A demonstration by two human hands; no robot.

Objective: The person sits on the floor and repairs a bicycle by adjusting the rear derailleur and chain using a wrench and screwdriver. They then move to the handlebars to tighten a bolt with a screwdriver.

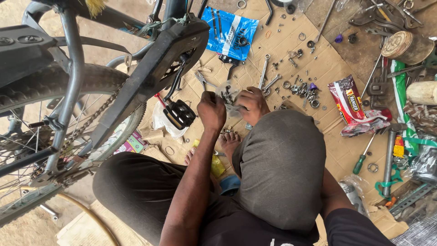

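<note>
Both hands meet at the centre of the frame, above sheets of cardboard (pixel 282 45) spread on the ground. The left hand (pixel 211 110) is closed into a fist, and the right hand (pixel 251 105) is curled beside it; between them they pinch a clear plastic bag of small metal parts (pixel 229 95), held just above the person's bare foot (pixel 229 141). Whether the left hand grips the bag itself or a part inside it cannot be told.

Immediately left of the hands, a black bicycle pedal (pixel 180 114) hangs on its crank below the black chain guard (pixel 150 77) of a bicycle occupying the left third of the frame, with its rear wheel (pixel 54 91) and chain visible. Above the hands lie two spanners (pixel 265 73) and a pair of pliers (pixel 203 82); a blue plastic packet (pixel 232 32) sits at upper centre. To the right of the hands, loose nuts and washers (pixel 305 89) are scattered on the cardboard, and beyond them a red snack wrapper (pixel 348 102). At lower right lie a green-handled screwdriver (pixel 363 159) and a hammer (pixel 390 155). The person's bent knee (pixel 282 168), in grey cloth, fills the lower centre.
</note>
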